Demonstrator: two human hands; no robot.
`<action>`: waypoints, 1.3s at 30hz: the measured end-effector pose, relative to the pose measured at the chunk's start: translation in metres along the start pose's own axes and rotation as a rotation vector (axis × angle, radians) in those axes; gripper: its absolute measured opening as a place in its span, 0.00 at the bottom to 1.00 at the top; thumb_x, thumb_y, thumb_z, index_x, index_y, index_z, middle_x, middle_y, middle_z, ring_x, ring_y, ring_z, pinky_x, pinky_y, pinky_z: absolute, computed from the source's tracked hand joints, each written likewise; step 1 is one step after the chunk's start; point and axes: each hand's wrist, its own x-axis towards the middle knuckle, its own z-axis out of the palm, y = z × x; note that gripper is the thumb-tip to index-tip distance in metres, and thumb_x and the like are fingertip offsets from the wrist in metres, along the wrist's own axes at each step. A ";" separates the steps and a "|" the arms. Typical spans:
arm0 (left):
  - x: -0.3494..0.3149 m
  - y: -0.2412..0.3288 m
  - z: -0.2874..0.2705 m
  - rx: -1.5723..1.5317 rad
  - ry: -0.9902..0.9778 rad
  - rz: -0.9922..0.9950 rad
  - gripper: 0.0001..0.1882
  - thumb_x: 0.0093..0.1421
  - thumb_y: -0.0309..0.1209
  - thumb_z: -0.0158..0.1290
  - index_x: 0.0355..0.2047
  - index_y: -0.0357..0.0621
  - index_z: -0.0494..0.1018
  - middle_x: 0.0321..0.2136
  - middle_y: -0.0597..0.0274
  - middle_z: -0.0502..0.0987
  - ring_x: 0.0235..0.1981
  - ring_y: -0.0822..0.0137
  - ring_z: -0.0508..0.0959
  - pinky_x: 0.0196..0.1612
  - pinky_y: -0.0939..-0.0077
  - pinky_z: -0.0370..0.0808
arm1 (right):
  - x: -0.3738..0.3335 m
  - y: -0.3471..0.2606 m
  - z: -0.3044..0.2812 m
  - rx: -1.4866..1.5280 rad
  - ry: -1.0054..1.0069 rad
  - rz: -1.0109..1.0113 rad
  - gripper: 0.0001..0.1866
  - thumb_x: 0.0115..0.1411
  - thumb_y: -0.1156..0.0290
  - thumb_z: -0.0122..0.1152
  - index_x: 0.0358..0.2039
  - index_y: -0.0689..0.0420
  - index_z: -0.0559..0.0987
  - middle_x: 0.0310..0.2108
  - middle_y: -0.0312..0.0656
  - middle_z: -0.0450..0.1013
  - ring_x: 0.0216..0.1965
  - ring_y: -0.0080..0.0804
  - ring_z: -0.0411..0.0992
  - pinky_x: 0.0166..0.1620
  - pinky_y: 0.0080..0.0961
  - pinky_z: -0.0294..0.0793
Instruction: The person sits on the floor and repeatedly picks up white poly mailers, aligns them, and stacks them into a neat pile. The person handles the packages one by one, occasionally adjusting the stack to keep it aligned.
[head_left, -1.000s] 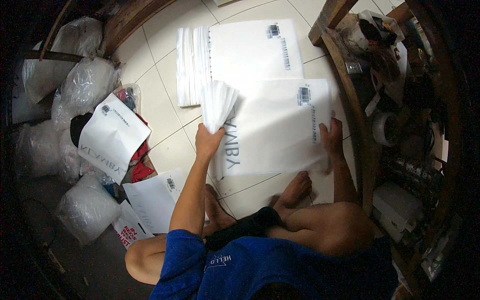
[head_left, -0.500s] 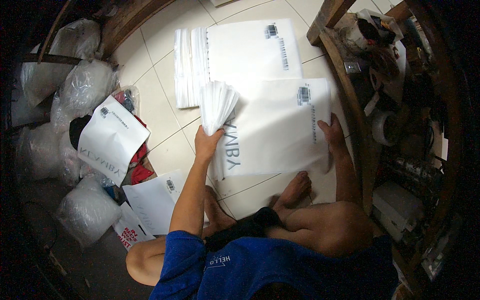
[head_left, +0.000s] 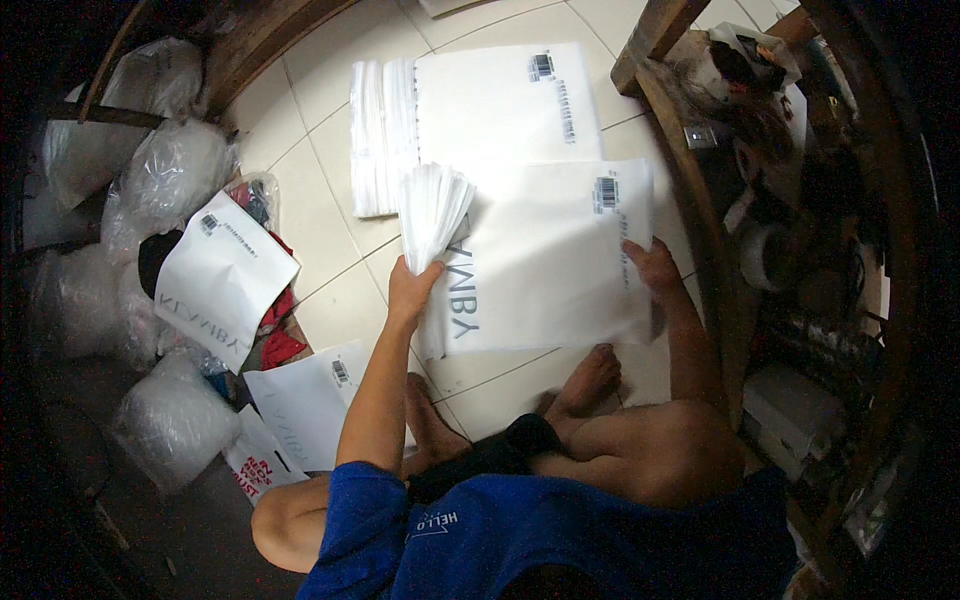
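Observation:
A stack of thin white packaging bags (head_left: 540, 275), printed with large grey lettering and a barcode, is spread in front of my legs. My left hand (head_left: 412, 288) is closed round its left side, where a bunched, fanned-out part (head_left: 434, 210) of the bags rises. Over the right edge of the stack lies my right hand (head_left: 655, 268), its thumb on top and its other fingers out of sight underneath. Just beyond, a second stack of similar white bags (head_left: 490, 105) rests on the floor, its left part folded into many layers. The near stack overlaps its front edge.
Clear plastic bundles (head_left: 180, 165) pile up on the left, with a loose white bag (head_left: 228, 280) on top. Another white bag (head_left: 310, 400) lies beside my left knee. To the right, a wooden frame (head_left: 690, 190) borders a cluttered shelf. Pale tiles (head_left: 320, 240) cover the floor.
My right hand has shifted slightly left and its thumb now reaches further onto the bags. The right edge of the stack has moved a little left with it. My left hand keeps its grip.

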 end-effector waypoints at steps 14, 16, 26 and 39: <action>-0.095 0.034 0.005 -0.355 0.305 0.372 0.25 0.52 0.24 0.55 0.51 0.35 0.63 0.45 0.55 0.72 0.44 0.64 0.73 0.48 0.69 0.70 | -0.079 -0.046 -0.004 -0.022 0.303 0.087 0.25 0.59 0.61 0.56 0.52 0.64 0.71 0.44 0.50 0.74 0.44 0.41 0.72 0.50 0.32 0.69; -0.112 0.029 0.002 -0.331 0.445 0.433 0.27 0.52 0.26 0.54 0.53 0.35 0.62 0.42 0.56 0.74 0.40 0.63 0.75 0.46 0.68 0.71 | -0.094 -0.050 -0.009 -0.072 0.359 0.131 0.25 0.59 0.61 0.56 0.52 0.64 0.71 0.44 0.50 0.74 0.45 0.41 0.72 0.50 0.32 0.69; -0.095 -0.194 0.044 -0.046 0.217 -0.255 0.31 0.56 0.42 0.52 0.56 0.40 0.61 0.47 0.54 0.73 0.48 0.53 0.73 0.54 0.60 0.67 | -0.112 -0.053 -0.006 -0.155 0.332 0.076 0.25 0.59 0.61 0.56 0.53 0.64 0.70 0.45 0.50 0.73 0.45 0.40 0.71 0.51 0.32 0.68; -0.092 -0.123 0.023 -0.088 0.406 0.079 0.24 0.53 0.35 0.52 0.50 0.38 0.69 0.44 0.52 0.76 0.46 0.53 0.75 0.52 0.61 0.69 | -0.121 -0.056 -0.006 -0.256 0.302 0.049 0.26 0.60 0.61 0.56 0.54 0.65 0.69 0.46 0.50 0.72 0.47 0.40 0.71 0.52 0.32 0.67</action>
